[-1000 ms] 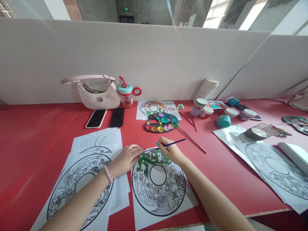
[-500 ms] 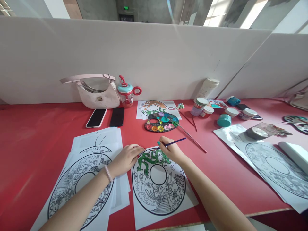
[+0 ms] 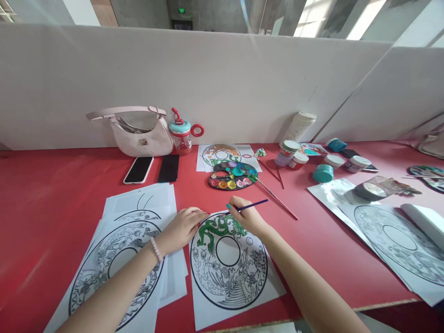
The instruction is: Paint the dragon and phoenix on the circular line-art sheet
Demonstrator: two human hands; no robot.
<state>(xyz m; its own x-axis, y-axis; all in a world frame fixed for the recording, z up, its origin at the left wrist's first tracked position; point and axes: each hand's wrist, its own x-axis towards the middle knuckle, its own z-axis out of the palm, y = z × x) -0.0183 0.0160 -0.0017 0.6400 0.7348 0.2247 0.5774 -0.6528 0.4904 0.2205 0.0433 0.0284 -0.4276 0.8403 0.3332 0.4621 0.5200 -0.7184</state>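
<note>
Pinched in the fingers of my right hand (image 3: pixel 247 216) is a thin paintbrush (image 3: pixel 255 203) with a dark purple handle. Its tip end meets the top of a printed sheet (image 3: pixel 204 314), where a dragon (image 3: pixel 210 230) is painted green inside a ring-shaped line drawing. The phoenix below it (image 3: pixel 239 284) is uncoloured. My left hand (image 3: pixel 185 227) lies with fingers stretched out at the sheet's upper left edge, holding nothing. Beyond the hands is a paint palette (image 3: pixel 225 175) with several colours, and a second brush (image 3: pixel 277 199) leans on its right side.
Stacked line-art sheets (image 3: pixel 138 240) lie at left. Behind them are two phones (image 3: pixel 138 170), a pale handbag (image 3: pixel 142 138) and a red-handled cup (image 3: pixel 182 138). Paint jars (image 3: pixel 323 174) stand at right, near a clear water cup (image 3: pixel 371 189). A partly coloured sheet (image 3: pixel 222 152) lies behind the palette.
Almost nothing differs. Both hands and the brush stay in the same place over the sheet; the whole view has shifted by a hair.
</note>
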